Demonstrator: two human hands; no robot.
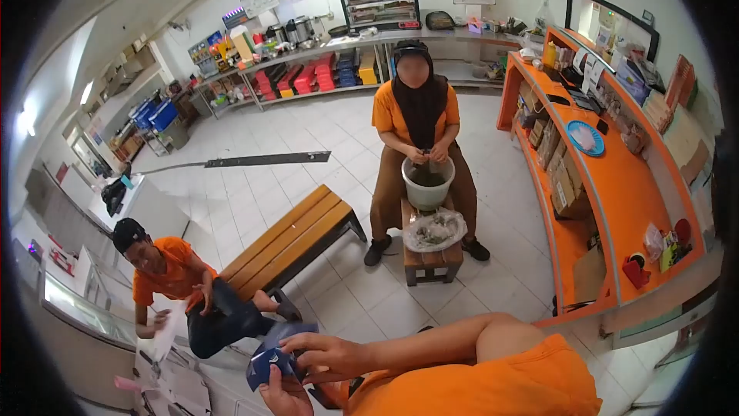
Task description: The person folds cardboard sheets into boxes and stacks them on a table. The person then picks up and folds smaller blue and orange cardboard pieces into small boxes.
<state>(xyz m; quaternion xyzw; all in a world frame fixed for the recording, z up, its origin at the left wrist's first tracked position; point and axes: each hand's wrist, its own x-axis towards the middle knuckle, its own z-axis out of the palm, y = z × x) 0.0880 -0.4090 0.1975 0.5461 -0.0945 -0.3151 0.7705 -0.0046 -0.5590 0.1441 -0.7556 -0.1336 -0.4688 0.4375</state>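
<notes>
A dark blue folded sheet or carton (265, 366) with a small white print is held low in the head view. My right hand (331, 356) reaches in from the right, its fingers closed on the upper edge. Below it, my left hand (283, 396) grips the lower part with the thumb up against the blue surface. Another dark bluish piece (291, 330) shows just behind the fingers; whether it is part of the same item I cannot tell.
At left, a seated person (173, 270) holds a white sheet (168, 327) by a wooden bench (289, 243). Ahead, another person (416, 108) sits with both hands over a white bucket (429, 194), behind a plastic bag (435, 231). An orange counter (616, 216) stands right.
</notes>
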